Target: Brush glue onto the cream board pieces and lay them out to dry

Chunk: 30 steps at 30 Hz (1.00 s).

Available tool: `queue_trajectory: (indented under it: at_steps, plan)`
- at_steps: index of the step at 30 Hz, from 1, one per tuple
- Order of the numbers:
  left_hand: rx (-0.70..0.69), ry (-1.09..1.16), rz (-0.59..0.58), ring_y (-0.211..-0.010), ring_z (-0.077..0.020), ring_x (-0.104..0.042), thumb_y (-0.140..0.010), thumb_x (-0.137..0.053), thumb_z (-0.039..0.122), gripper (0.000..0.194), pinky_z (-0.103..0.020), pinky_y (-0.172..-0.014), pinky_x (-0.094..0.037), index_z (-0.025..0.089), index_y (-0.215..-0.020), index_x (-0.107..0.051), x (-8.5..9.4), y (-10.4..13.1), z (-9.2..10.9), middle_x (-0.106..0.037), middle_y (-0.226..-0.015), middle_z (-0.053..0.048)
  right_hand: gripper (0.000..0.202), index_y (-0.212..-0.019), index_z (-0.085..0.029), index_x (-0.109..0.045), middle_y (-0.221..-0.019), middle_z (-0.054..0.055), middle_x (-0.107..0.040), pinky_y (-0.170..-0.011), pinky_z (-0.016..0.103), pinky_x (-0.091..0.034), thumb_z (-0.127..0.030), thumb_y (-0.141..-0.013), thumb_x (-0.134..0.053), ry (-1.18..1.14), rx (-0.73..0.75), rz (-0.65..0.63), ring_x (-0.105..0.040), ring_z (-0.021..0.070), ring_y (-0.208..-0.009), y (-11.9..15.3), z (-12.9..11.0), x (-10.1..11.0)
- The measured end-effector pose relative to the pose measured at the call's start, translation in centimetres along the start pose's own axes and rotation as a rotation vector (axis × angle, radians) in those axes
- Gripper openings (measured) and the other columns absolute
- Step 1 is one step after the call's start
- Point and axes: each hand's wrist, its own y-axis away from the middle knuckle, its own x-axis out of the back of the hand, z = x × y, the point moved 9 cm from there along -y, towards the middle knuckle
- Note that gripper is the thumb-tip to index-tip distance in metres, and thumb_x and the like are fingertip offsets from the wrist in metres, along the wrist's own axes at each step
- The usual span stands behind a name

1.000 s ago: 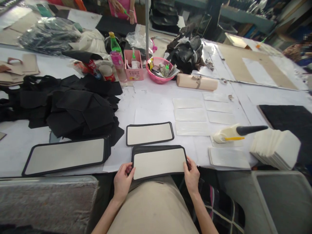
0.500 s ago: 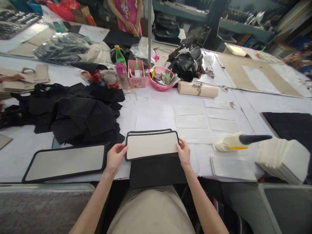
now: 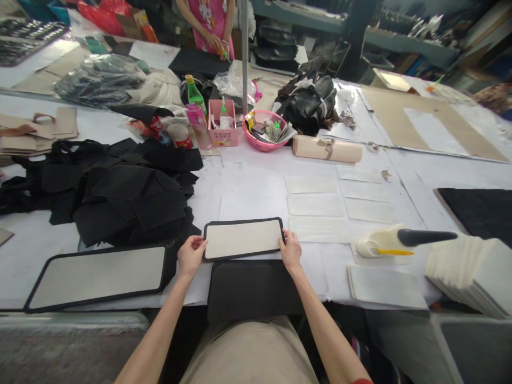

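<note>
A long off-white panel with a black border [image 3: 243, 240] lies between my hands on the white table. My left hand [image 3: 192, 256] pinches its left end, and my right hand [image 3: 291, 249] grips its right end. Just below it, a black panel with rounded corners [image 3: 254, 290] lies at the table's front edge, close to my lap. To the left rests a stack of similar black-edged panels [image 3: 102, 274], a pale one on top. Behind that stack sits a large heap of black pieces [image 3: 132, 192].
Right of my hands lie thin white strips [image 3: 314, 205], a glue container with a dark-handled brush [image 3: 376, 242] and stacked white pieces [image 3: 468, 272]. A pink basket [image 3: 266, 144] and a pink box [image 3: 223, 137] stand ahead. Across the table is a person in pink [image 3: 208, 26].
The held panel has shifted slightly left and lowered, now lined up over the one that showed behind it. My right hand has moved left with it. The view has shifted a little.
</note>
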Motion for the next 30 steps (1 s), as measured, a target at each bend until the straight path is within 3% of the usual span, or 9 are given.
queue_trajectory:
  at_steps: [3, 5, 7, 10, 12, 15, 22, 30]
  plan:
    - [-0.127, -0.312, 0.127, -0.079, -0.0243, -0.063, -0.083, -0.051, 0.047, 0.038, -0.038, -0.072, -0.051, 0.016, -0.102, -0.063, 0.7, 0.6, 2.2, -0.065, -0.092, -0.011, 0.031, -0.114, -0.020, -0.061, -0.099, 0.009, -0.061, -0.066, 0.030, -0.048, -0.026, -0.088, -0.045, 0.065, -0.022, 0.001, -0.063, 0.0198, -0.080, 0.0, 0.3, 0.3]
    - [-0.327, -0.464, 0.180, -0.102, -0.0295, -0.059, -0.088, -0.046, 0.043, 0.039, -0.044, -0.087, -0.048, 0.015, -0.110, -0.061, -0.5, 1.3, 4.7, -0.063, -0.106, -0.015, 0.028, -0.109, -0.020, -0.063, -0.097, 0.007, -0.061, -0.064, 0.029, -0.048, -0.028, -0.090, -0.044, 0.056, -0.017, 0.024, -0.062, 0.0179, -0.073, -0.5, 0.5, 1.1]
    - [-0.556, -0.508, 0.110, -0.119, -0.0305, -0.051, -0.091, -0.043, 0.039, 0.041, -0.046, -0.098, -0.042, 0.014, -0.119, -0.057, -4.0, 2.2, 7.2, -0.059, -0.121, -0.017, 0.025, -0.104, -0.021, -0.064, -0.093, 0.005, -0.063, -0.062, 0.028, -0.047, -0.029, -0.091, -0.044, 0.034, -0.019, 0.053, -0.062, 0.0160, -0.068, -1.8, 0.9, 2.1]
    - [-0.812, -0.561, -0.069, -0.135, -0.0281, -0.037, -0.092, -0.040, 0.036, 0.049, -0.045, -0.109, -0.033, 0.012, -0.134, -0.047, -10.7, 3.8, 9.7, -0.046, -0.142, -0.018, 0.022, -0.093, -0.022, -0.067, -0.087, 0.003, -0.067, -0.063, 0.026, -0.045, -0.028, -0.092, -0.046, 0.069, -0.054, 0.053, -0.064, 0.0156, -0.070, -5.2, 1.7, 3.6]
    - [-0.888, -0.624, -0.137, -0.139, -0.0272, -0.031, -0.092, -0.039, 0.039, 0.056, -0.047, -0.113, -0.026, 0.011, -0.141, -0.039, -14.3, 4.3, 10.1, -0.038, -0.148, -0.017, 0.021, -0.087, -0.022, -0.067, -0.086, 0.002, -0.069, -0.063, 0.025, -0.044, -0.028, -0.092, -0.048, 0.163, -0.077, 0.015, -0.065, 0.0159, -0.074, -8.3, 2.1, 4.0]
    - [-0.910, -0.693, -0.176, -0.141, -0.0278, -0.028, -0.090, -0.039, 0.049, 0.067, -0.050, -0.115, -0.019, 0.013, -0.146, -0.031, -17.3, 4.2, 9.5, -0.034, -0.151, -0.015, 0.019, -0.085, -0.022, -0.068, -0.089, 0.003, -0.070, -0.063, 0.024, -0.044, -0.028, -0.091, -0.051, 0.292, -0.086, -0.042, -0.066, 0.0160, -0.076, -13.3, 2.2, 3.6]
    - [-0.908, -0.744, -0.207, -0.142, -0.0266, -0.024, -0.088, -0.041, 0.052, 0.076, -0.050, -0.117, -0.014, 0.014, -0.150, -0.017, -17.9, 4.0, 8.4, -0.028, -0.153, -0.014, 0.020, -0.090, -0.019, -0.071, -0.096, 0.010, -0.070, -0.070, 0.026, -0.046, -0.025, -0.090, -0.051, 0.399, -0.075, -0.087, -0.066, 0.0187, -0.086, -22.6, 1.3, -0.4]
    - [-0.887, -0.774, -0.221, -0.142, -0.0255, -0.023, -0.088, -0.042, 0.050, 0.079, -0.050, -0.117, -0.011, 0.014, -0.151, -0.010, -18.2, 3.9, 8.3, -0.026, -0.154, -0.013, 0.021, -0.095, -0.004, -0.069, -0.093, 0.025, -0.068, -0.076, 0.034, -0.047, -0.010, -0.086, -0.050, 0.527, -0.130, -0.124, -0.066, 0.0267, -0.094, -26.4, 0.5, -3.3]
